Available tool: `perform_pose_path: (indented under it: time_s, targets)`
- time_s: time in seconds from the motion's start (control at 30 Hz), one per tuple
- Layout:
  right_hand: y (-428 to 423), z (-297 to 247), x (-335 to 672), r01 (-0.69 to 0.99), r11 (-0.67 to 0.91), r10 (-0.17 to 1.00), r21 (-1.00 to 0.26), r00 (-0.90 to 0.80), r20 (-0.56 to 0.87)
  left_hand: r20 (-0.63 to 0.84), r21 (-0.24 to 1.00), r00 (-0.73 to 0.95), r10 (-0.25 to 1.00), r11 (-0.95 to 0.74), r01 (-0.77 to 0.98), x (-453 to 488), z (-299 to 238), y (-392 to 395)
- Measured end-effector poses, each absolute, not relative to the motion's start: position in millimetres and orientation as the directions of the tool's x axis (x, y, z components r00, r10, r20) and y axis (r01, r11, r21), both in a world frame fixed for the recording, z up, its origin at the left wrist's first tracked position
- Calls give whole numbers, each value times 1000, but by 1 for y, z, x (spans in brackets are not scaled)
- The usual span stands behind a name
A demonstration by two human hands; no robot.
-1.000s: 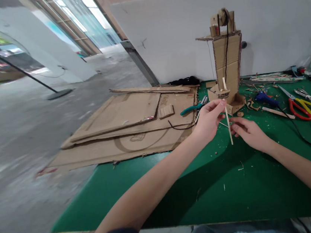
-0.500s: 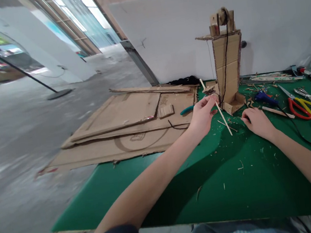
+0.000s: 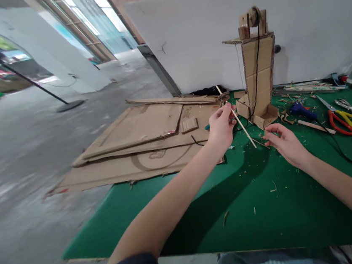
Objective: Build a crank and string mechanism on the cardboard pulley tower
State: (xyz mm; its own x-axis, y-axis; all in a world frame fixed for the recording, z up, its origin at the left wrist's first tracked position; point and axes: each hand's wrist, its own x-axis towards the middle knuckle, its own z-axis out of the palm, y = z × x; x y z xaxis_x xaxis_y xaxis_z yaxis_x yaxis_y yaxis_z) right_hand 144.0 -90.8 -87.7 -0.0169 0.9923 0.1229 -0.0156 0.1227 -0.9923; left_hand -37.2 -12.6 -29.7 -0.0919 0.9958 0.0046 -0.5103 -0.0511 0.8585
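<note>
1. Now L hand (image 3: 221, 126) pinches thin wooden stick (image 3: 242, 126), tilted, just left of cardboard tower (image 3: 258, 71).
2. R hand (image 3: 283, 143) half-curled in front of tower; grip can't tell.
3. Cardboard sheets (image 3: 139, 140) lie left of tower; glue gun (image 3: 301, 111), scissors (image 3: 348, 121) to its right.

Green counter (image 3: 268, 219), littered with cardboard scraps. Upright cardboard tower (image 3: 260, 80) at back, black cord (image 3: 256, 76) running down its face. Flat cardboard sheets (image 3: 139, 140) stacked on the left. Blue glue gun (image 3: 301, 111) beside red-and-yellow scissors (image 3: 348, 121). White panel (image 3: 200, 40) behind.
</note>
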Motion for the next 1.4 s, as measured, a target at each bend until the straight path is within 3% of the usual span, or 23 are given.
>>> perform_pose_path:
  time_s: [0.07,0.17,0.23,0.27,0.57,0.8,0.93,1.2,1.4]
  targets:
    - [-90,-90,150,242,221,975,-945,-60,213,3,862,-113,994,-60,-503,-40,-29,-10]
    - [-88,-89,166,671,431,896,-603,-240,373,7,849,-122,992,-71,-524,-43,-28,-7]
    - [-87,-87,174,781,445,882,-437,-298,364,0,833,-111,994,-62,-550,-45,-28,-7]
    - [-87,-86,176,801,429,889,-417,-292,354,-8,824,-106,994,-53,-564,-45,-28,-7]
    - [-93,-89,149,679,410,911,-609,-268,314,-20,809,-12,1000,9,-588,-32,-36,-20]
    - [-89,-90,157,738,366,879,-567,-75,470,48,839,61,997,-7,-545,-20,-36,-37]
    - [-84,-95,161,669,397,893,-628,-125,432,74,852,89,993,-17,-523,-16,-36,-43]
    - [-83,-98,161,658,430,863,-619,-96,497,141,892,155,978,-58,-449,-16,-41,-41]
    - [-77,-102,170,690,424,846,-586,-72,528,293,901,184,938,-207,-382,-23,-36,-40]
